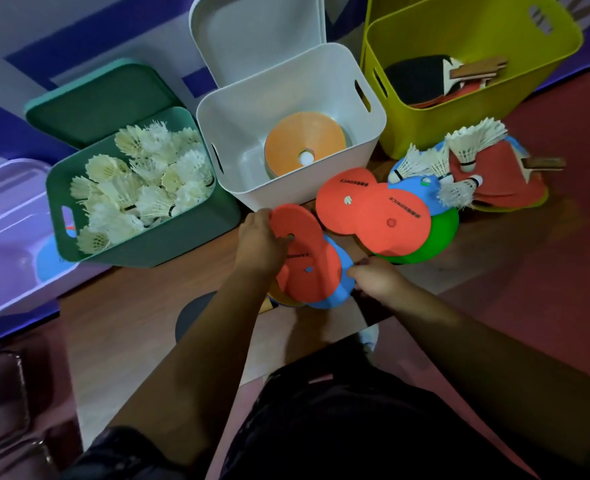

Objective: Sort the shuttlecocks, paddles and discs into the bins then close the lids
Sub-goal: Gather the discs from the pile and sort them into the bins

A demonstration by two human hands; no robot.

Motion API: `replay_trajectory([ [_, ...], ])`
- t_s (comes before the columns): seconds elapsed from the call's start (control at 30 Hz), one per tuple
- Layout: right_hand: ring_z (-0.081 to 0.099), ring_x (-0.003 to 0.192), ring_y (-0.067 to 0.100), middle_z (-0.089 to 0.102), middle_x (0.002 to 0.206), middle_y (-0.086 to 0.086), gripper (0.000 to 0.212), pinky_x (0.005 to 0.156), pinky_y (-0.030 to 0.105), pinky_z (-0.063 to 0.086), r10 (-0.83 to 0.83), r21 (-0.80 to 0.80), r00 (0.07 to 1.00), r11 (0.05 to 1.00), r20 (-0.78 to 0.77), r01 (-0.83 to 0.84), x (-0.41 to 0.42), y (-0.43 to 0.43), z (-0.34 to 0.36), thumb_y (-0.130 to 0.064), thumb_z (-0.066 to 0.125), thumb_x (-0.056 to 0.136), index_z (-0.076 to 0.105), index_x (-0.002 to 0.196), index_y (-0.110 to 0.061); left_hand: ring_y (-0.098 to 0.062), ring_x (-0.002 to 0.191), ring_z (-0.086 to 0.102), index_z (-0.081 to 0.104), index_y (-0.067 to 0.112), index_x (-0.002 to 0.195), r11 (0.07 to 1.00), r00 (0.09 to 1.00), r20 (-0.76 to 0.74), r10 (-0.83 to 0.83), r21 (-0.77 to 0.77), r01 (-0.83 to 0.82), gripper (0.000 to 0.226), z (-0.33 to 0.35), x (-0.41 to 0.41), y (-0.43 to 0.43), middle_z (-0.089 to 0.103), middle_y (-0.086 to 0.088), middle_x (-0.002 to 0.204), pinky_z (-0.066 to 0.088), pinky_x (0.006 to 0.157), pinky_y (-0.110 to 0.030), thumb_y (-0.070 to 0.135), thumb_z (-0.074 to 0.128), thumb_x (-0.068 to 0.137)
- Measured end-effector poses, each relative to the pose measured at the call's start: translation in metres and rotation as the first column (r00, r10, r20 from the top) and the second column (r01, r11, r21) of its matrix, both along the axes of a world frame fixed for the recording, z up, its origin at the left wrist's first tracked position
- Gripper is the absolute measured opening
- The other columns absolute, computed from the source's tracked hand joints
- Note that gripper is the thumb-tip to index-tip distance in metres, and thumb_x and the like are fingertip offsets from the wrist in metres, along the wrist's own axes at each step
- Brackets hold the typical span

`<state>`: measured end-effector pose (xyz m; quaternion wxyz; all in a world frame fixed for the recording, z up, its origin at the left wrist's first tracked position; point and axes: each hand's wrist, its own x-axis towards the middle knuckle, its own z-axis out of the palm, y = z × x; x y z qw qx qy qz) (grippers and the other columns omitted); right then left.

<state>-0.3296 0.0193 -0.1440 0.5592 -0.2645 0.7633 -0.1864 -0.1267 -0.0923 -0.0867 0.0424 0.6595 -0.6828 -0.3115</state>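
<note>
My left hand (257, 242) grips a fanned stack of flat discs (307, 265), red ones on top of a blue one, just in front of the white bin. My right hand (376, 277) pinches the stack's blue right edge. The white bin (224, 109) holds an orange disc stack (304, 140). More red, blue and green discs (373, 216) lie on the floor to the right. Several shuttlecocks (459, 150) rest on red paddles (508, 181) beyond them. The green bin (148, 244) is full of shuttlecocks. The yellow bin (425, 133) holds paddles (425, 77).
All three bins stand open, with lids propped behind: green lid (99, 98), white lid (252, 32). A purple bin (6, 209) with a blue disc sits at far left. A dark round shape (193, 313) lies on the floor near my left forearm.
</note>
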Motion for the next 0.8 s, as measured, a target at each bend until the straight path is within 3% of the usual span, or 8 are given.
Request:
replay_trajectory([
  [0.1, 0.065, 0.072, 0.017, 0.072, 0.076, -0.004, 0.005, 0.071, 0.03, 0.048, -0.089, -0.006, 0.995, 0.996, 0.05, 0.09, 0.003, -0.002, -0.003, -0.014, 0.074, 0.085, 0.076, 0.081, -0.013, -0.042, 0.107, 0.056, 0.067, 0.003, 0.112, 0.999, 0.999, 0.019, -0.029, -0.033, 0.029, 0.034, -0.006, 0.0, 0.003, 0.063, -0.022, 0.111, 0.047, 0.091, -0.045, 0.015, 0.073, 0.08],
  [0.2, 0.074, 0.083, 0.027, 0.079, 0.088, 0.006, 0.014, 0.077, 0.04, 0.058, -0.105, 0.024, 0.994, 0.994, 0.038, 0.104, 0.005, -0.005, -0.01, -0.018, 0.077, 0.081, 0.079, 0.089, -0.007, -0.044, 0.092, 0.063, 0.068, 0.006, 0.086, 0.995, 0.988, 0.122, -0.098, -0.004, 0.099, 0.024, -0.015, 0.0, 0.007, 0.067, -0.02, 0.091, 0.051, 0.076, -0.044, 0.027, 0.067, 0.075],
  [0.4, 0.059, 0.079, 0.028, 0.063, 0.078, 0.003, 0.016, 0.067, 0.032, 0.044, -0.091, 0.054, 0.994, 0.994, -0.062, 0.095, 0.018, -0.011, -0.015, -0.018, 0.069, 0.081, 0.06, 0.068, -0.018, -0.042, 0.115, 0.062, 0.064, 0.006, 0.117, 0.988, 0.933, 0.348, -0.094, 0.147, 0.045, 0.031, -0.015, -0.007, 0.021, 0.068, -0.02, 0.119, 0.043, 0.107, -0.047, 0.022, 0.061, 0.091],
  [0.5, 0.058, 0.086, 0.031, 0.061, 0.091, 0.008, 0.006, 0.076, 0.035, 0.045, -0.045, 0.1, 0.991, 0.993, -0.126, 0.057, 0.023, -0.016, -0.019, -0.022, 0.064, 0.086, 0.06, 0.082, -0.019, -0.035, 0.086, 0.063, 0.066, 0.016, 0.104, 0.958, 0.959, 0.283, 0.034, 0.264, -0.112, 0.027, -0.115, 0.006, -0.013, 0.066, -0.006, 0.089, 0.054, 0.091, -0.043, 0.03, 0.076, 0.083],
  [0.6, 0.056, 0.083, 0.03, 0.06, 0.09, 0.009, 0.006, 0.076, 0.035, 0.044, -0.037, 0.114, 0.992, 0.992, -0.122, 0.051, 0.024, -0.018, -0.018, -0.025, 0.06, 0.086, 0.061, 0.088, -0.02, -0.026, 0.072, 0.073, 0.076, 0.019, 0.092, 0.878, 0.97, 0.219, -0.102, 0.478, -0.016, 0.043, -0.133, -0.011, -0.023, 0.075, -0.002, 0.078, 0.057, 0.067, -0.033, 0.044, 0.092, 0.061],
  [0.63, 0.055, 0.081, 0.029, 0.059, 0.087, 0.008, 0.004, 0.073, 0.034, 0.043, -0.049, 0.104, 0.992, 0.993, -0.114, 0.061, 0.023, -0.018, -0.019, -0.025, 0.06, 0.085, 0.059, 0.082, -0.022, -0.026, 0.077, 0.073, 0.078, 0.015, 0.097, 0.881, 0.977, 0.189, -0.098, 0.474, -0.003, 0.033, -0.104, -0.018, -0.014, 0.077, -0.007, 0.086, 0.057, 0.065, -0.032, 0.034, 0.087, 0.072],
  [0.7, 0.054, 0.078, 0.028, 0.057, 0.079, 0.004, 0.012, 0.065, 0.03, 0.042, -0.081, 0.077, 0.993, 0.993, -0.085, 0.087, 0.022, -0.015, -0.019, -0.023, 0.062, 0.082, 0.055, 0.072, -0.023, -0.035, 0.105, 0.07, 0.072, 0.002, 0.117, 0.915, 0.974, 0.198, -0.111, 0.403, 0.022, 0.027, -0.031, -0.028, 0.011, 0.073, -0.02, 0.111, 0.055, 0.086, -0.042, 0.019, 0.068, 0.096],
  [0.8, 0.062, 0.081, 0.029, 0.064, 0.084, 0.0, 0.009, 0.065, 0.028, 0.045, -0.081, 0.037, 0.996, 0.996, -0.041, 0.083, 0.021, -0.012, -0.015, -0.022, 0.062, 0.083, 0.061, 0.084, -0.031, -0.038, 0.118, 0.066, 0.069, 0.001, 0.126, 0.898, 0.966, 0.222, -0.133, 0.44, 0.022, 0.036, -0.048, -0.013, 0.025, 0.07, -0.023, 0.122, 0.05, 0.095, -0.044, 0.028, 0.059, 0.103],
])
